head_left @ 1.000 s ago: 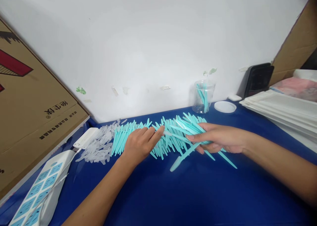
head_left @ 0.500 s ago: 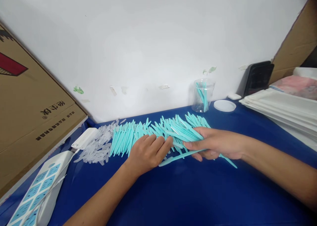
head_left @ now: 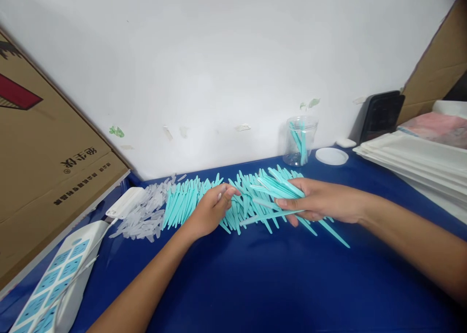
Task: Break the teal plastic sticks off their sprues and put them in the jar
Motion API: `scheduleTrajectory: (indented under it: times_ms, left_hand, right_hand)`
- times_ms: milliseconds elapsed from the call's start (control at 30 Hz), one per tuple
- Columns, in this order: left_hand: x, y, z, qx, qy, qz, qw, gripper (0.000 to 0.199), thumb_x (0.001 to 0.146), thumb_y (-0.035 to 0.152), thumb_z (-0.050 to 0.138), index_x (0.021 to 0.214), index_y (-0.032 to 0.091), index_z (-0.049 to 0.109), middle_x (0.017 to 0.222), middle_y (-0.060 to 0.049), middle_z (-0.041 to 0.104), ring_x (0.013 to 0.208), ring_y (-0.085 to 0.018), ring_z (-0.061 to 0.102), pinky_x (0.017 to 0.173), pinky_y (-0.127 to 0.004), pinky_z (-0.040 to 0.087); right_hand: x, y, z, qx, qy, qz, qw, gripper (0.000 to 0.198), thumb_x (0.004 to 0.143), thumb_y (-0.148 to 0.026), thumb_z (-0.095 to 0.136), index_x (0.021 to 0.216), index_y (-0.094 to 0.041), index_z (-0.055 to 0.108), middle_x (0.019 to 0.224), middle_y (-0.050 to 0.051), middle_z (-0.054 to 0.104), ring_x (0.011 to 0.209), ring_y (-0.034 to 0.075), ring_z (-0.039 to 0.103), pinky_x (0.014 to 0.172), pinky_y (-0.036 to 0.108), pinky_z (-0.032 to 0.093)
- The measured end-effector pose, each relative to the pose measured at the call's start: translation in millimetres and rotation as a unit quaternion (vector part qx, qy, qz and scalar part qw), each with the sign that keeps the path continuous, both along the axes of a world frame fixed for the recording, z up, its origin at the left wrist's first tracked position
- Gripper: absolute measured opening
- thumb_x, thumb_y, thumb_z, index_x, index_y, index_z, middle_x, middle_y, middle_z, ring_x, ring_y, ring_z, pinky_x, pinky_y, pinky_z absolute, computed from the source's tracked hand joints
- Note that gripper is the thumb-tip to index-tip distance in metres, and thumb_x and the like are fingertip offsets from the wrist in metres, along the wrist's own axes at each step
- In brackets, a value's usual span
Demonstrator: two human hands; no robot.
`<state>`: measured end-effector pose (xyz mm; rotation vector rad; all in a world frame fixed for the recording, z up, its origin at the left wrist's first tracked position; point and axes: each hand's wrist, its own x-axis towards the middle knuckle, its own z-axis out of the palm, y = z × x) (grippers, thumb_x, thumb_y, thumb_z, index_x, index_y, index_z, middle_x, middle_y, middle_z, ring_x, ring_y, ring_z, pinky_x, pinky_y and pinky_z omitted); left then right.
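My right hand (head_left: 321, 199) is wrapped round a fanned bunch of teal eyebrow razors (head_left: 279, 186), one of them sticking out lower to the left. To its left, my left hand (head_left: 209, 211) is closed, thumb pressed against curled fingers; whether something small sits in the pinch cannot be made out. Beneath and behind both hands lies a long row of teal eyebrow razors (head_left: 182, 204) on the blue table (head_left: 233, 284). Small translucent plastic caps (head_left: 148, 216) are heaped at the row's left end.
A clear jar (head_left: 311, 134) with several teal razors stands against the wall, beside a white lid (head_left: 331, 156). On the left are a power strip (head_left: 78, 274), a white adapter (head_left: 126, 202) and a cardboard box (head_left: 65, 133). Stacked white packages (head_left: 416, 153) lie right, near a black device (head_left: 381, 114).
My left hand has drawn back left from the bunch and turned so the thumb shows on top. My right hand, still gripping the razors, has moved slightly up.
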<state>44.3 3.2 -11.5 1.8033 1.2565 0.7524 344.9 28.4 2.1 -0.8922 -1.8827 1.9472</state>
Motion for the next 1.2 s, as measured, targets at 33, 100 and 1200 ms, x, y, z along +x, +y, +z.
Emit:
scheduleTrajectory:
  times_ms: [33,100,1200]
  left_hand:
    - [0,0,0.8,-0.051,-0.037,-0.009,0.998,0.048,0.106,0.059,0.040,0.110,0.016,0.061,0.064,0.008,0.034,0.049,-0.009,0.029,0.047,-0.023,0.026]
    - [1,0,3.0,-0.115,-0.078,-0.034,0.990,0.050,0.103,0.062,0.044,0.114,0.015,0.060,0.066,0.008,0.032,0.050,-0.008,0.024,0.046,-0.023,0.025]
    - [-2,-11,27.7,-0.189,0.053,-0.202,0.959,0.051,0.101,0.057,0.055,0.101,0.014,0.081,0.051,0.006,0.037,0.045,-0.008,0.030,0.047,-0.024,0.024]
  right_hand:
    - [0,0,0,0.001,-0.005,0.001,1.000,0.041,0.090,-0.053,0.076,0.102,-0.019,0.056,0.078,0.002,0.070,0.050,0.005,0.033,0.044,0.023,0.017]
    - [-1,0,1,-0.001,-0.013,0.009,1.000,0.042,0.089,-0.053,0.076,0.102,-0.018,0.057,0.079,0.002,0.070,0.050,0.005,0.033,0.044,0.023,0.016]
    - [1,-4,9,0.048,-0.100,0.042,0.993,0.048,0.079,-0.060,0.083,0.098,-0.019,0.067,0.083,0.005,0.074,0.064,0.013,0.047,0.053,0.025,0.030]
